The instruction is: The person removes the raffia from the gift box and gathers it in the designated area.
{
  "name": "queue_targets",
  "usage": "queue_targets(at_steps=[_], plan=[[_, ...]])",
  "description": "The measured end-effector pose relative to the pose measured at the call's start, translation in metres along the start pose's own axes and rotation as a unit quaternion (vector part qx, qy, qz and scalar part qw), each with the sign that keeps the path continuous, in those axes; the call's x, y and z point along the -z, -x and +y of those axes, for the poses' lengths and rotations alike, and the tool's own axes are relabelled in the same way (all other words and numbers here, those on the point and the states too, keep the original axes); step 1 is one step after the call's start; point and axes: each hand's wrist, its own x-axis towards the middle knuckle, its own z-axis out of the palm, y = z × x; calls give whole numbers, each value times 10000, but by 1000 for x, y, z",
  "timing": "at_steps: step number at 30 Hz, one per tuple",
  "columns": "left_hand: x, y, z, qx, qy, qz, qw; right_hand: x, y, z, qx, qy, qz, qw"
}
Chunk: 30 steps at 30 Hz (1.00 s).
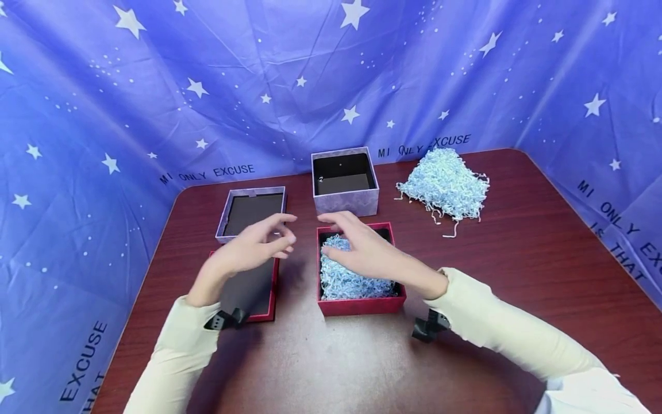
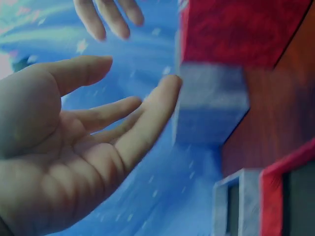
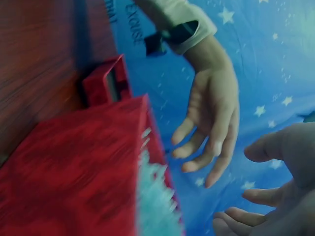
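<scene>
A red box (image 1: 362, 306) with black inner walls stands mid-table, filled with light blue shredded paper (image 1: 351, 282). Over it hovers my right hand (image 1: 367, 247), its fingers loosely bent and holding nothing. To the left, my left hand (image 1: 253, 244) hangs in the air above a red lid (image 1: 250, 287) that lies with its dark inside up. That palm shows bare in the left wrist view, fingers relaxed. Both hands face each other with a gap between them. In the right wrist view, the shredded paper (image 3: 155, 201) shows at the opening of the red box (image 3: 88, 167).
Behind the red box stands a lavender box (image 1: 345, 201) with a dark inside. A matching lavender lid (image 1: 253, 210) lies at the back left, inside up. A loose heap of light blue shredded paper (image 1: 445, 184) sits at the back right. Blue star-printed cloth (image 1: 289, 86) surrounds the table.
</scene>
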Motion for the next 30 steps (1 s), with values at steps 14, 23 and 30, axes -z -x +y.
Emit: queue_targets(at_steps=[14, 23, 30], plan=[[-47, -28, -2, 658, 552, -587, 9946, -4, 8, 37, -513, 1606, -1077, 9798], [-50, -29, -10, 741, 1051, -623, 9897, -15, -2, 38, -1093, 1906, -2021, 9544], [-49, -28, -12, 728, 1184, -625, 9883, -18, -7, 44, -1061, 1879, -2125, 9530]])
